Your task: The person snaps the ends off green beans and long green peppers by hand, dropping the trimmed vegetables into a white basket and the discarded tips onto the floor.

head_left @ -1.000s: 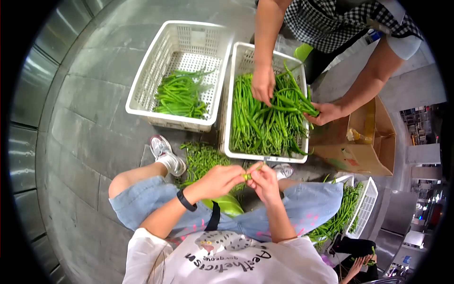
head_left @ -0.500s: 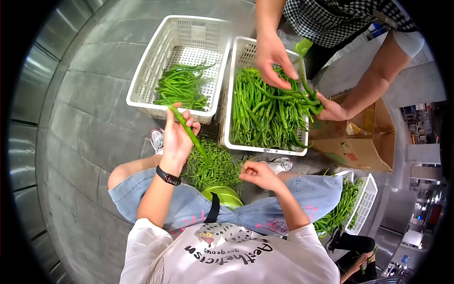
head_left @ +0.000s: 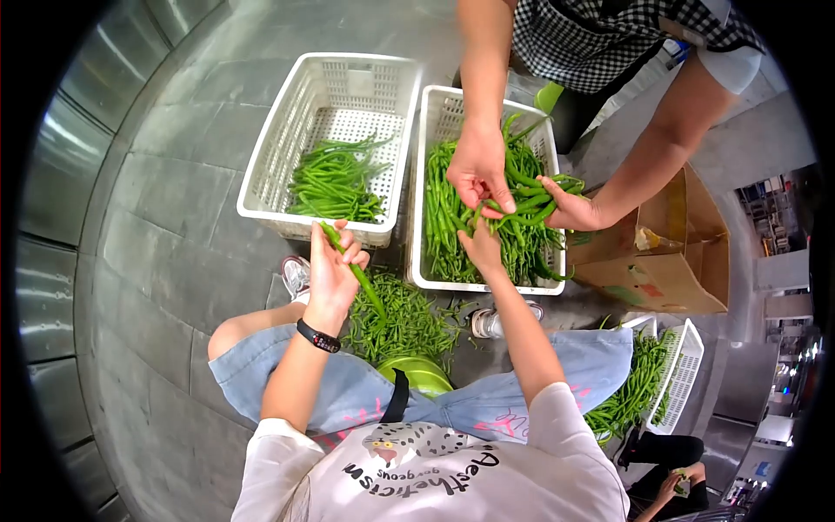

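My left hand (head_left: 335,270) has its fingers closed round one pepper (head_left: 372,300) beside the sparsely filled left basket (head_left: 270,139). My right hand (head_left: 481,246) reaches into the full basket (head_left: 487,285), but I cannot tell whether it grips anything. I judge most of the work remains.

A white basket (head_left: 265,165) sits far left on the grey floor (head_left: 165,226), with a low heap of peppers (head_left: 335,178) in it. Just near of it a green pile (head_left: 400,317) lies loose on the floor, and a green basin (head_left: 419,372) sits nearer still. A cardboard box (head_left: 670,274) stands open at the right. Near right, a small basket (head_left: 687,361) holds more peppers (head_left: 631,396). Steel panels (head_left: 52,261) line the left. A co-worker in a checked apron (head_left: 583,43) stands at the far side.
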Demonstrator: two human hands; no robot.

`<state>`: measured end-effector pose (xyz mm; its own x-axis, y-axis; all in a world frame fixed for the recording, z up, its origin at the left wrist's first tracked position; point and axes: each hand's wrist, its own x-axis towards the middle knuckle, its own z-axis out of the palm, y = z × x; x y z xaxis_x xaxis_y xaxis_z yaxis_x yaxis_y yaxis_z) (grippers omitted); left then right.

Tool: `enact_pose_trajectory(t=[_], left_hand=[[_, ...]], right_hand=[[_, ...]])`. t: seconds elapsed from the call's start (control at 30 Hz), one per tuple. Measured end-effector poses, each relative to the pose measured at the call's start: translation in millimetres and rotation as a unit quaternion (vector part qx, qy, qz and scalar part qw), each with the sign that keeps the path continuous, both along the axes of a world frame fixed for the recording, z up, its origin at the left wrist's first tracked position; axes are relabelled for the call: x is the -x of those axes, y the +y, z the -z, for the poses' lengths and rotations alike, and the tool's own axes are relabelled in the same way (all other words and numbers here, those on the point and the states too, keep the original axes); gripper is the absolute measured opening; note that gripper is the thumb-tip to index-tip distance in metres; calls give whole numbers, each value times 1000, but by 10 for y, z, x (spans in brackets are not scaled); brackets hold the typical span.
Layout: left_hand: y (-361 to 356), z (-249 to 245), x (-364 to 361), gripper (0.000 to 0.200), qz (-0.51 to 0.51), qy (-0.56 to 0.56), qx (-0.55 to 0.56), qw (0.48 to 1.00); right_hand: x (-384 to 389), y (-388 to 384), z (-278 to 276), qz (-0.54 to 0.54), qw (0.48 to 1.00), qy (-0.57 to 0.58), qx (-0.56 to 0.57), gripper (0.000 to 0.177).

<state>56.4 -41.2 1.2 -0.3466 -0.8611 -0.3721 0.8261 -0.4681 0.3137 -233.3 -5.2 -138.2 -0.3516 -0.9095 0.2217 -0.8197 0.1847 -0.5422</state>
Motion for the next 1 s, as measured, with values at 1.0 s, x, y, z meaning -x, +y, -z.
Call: enact_pose_trajectory(t=[1.0], left_hand=[[528,99,338,18,327,-294,299,847]], right_hand=[[-906,794,-1534,-107,765,-632,-68,20]])
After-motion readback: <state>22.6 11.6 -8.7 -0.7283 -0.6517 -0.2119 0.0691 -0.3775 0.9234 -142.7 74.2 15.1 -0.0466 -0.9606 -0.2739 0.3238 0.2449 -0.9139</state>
